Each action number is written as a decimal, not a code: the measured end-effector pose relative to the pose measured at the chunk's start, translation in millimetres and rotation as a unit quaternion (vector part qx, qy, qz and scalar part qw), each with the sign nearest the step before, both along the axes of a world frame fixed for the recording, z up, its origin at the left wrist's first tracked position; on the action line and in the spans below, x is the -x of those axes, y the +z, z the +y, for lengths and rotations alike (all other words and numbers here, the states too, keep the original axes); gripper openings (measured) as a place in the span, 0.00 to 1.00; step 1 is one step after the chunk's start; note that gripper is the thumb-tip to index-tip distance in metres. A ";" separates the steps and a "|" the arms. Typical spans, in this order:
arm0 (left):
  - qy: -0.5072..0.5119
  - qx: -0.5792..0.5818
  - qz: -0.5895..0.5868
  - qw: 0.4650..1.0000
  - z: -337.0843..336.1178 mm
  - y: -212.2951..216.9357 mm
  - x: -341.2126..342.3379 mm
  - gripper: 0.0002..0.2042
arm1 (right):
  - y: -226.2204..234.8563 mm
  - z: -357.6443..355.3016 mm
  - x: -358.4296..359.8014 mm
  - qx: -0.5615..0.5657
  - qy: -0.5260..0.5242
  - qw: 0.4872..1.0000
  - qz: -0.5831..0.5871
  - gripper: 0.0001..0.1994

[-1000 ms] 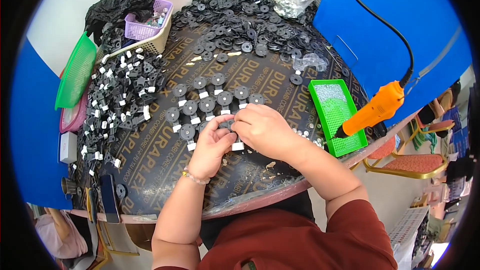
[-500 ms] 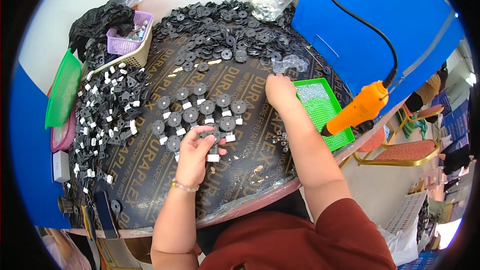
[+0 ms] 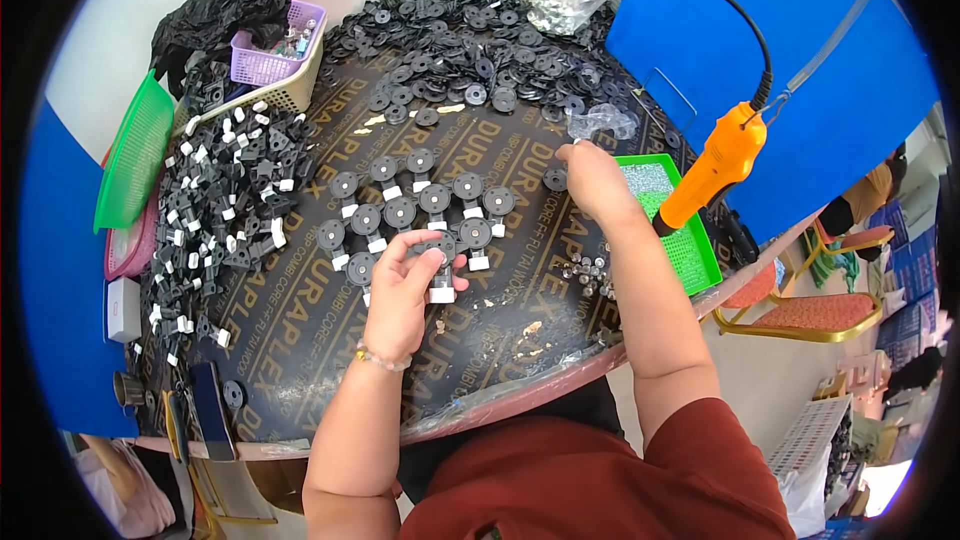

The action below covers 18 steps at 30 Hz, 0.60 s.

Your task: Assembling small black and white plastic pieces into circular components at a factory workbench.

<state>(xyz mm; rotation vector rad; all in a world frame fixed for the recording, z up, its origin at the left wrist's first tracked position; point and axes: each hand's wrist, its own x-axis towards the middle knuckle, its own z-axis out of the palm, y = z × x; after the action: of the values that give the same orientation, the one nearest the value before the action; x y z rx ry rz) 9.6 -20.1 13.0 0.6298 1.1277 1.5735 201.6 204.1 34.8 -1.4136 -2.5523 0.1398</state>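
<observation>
My left hand [image 3: 402, 292] is closed around a black part with a white block [image 3: 441, 292], its thumb lying over the black body. Just beyond it stand several similar assemblies, black discs on black stems with white blocks [image 3: 399, 212], grouped on the table. My right hand [image 3: 598, 180] is held out over the table, fingers curled, left of the green tray [image 3: 708, 258]. A black disc [image 3: 556, 179] shows at the near side of its fingers and seems gripped there. The fingertips are partly hidden by the hand.
Black discs [image 3: 440, 50] are heaped at the back, with a clear bag [image 3: 603, 123] nearby. An orange electric screwdriver [image 3: 722, 160] hangs over the tray of small metal pieces. Black-and-white parts [image 3: 215, 210] pile up at left beside baskets [image 3: 262, 65]. Loose metal pieces [image 3: 585, 275] lie by my right forearm.
The view has shifted slightly. My right hand has drawn a little nearer and to the right, and a black disc now shows at its fingers. My left hand keeps its part.
</observation>
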 end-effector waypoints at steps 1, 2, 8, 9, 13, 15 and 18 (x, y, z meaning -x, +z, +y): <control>0.005 0.002 0.000 1.000 -1.9 0.9 0.7 0.11 | 3.1 -4.0 2.7 0.024 0.001 1.000 -0.007 0.15; 0.002 -0.004 -0.010 1.000 -1.2 3.3 -0.1 0.12 | -2.9 -2.4 1.2 0.023 0.001 1.000 -0.008 0.15; -0.010 -0.018 -0.042 0.999 1.6 0.4 3.1 0.15 | -15.8 3.5 11.2 0.057 0.025 0.995 -0.080 0.22; -0.004 -0.018 -0.045 0.999 1.4 0.4 2.4 0.15 | -15.7 5.1 10.4 0.048 0.023 0.995 -0.083 0.19; 0.005 -0.018 -0.055 0.998 2.6 -0.2 -0.7 0.15 | 16.6 -19.6 19.4 0.010 0.061 0.995 0.073 0.17; 0.002 -0.030 -0.060 0.998 0.3 -5.3 2.9 0.14 | 39.8 -47.3 35.6 0.052 0.120 0.971 0.200 0.21; 0.008 -0.036 -0.070 0.997 -1.4 -4.4 3.2 0.14 | 61.2 -90.4 52.0 0.135 0.217 0.927 0.276 0.21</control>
<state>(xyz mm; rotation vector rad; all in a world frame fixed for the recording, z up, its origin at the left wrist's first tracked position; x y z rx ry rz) 6.4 -21.5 8.7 0.5498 0.9784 1.6511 149.6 113.7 95.9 -0.7002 -2.3545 0.8594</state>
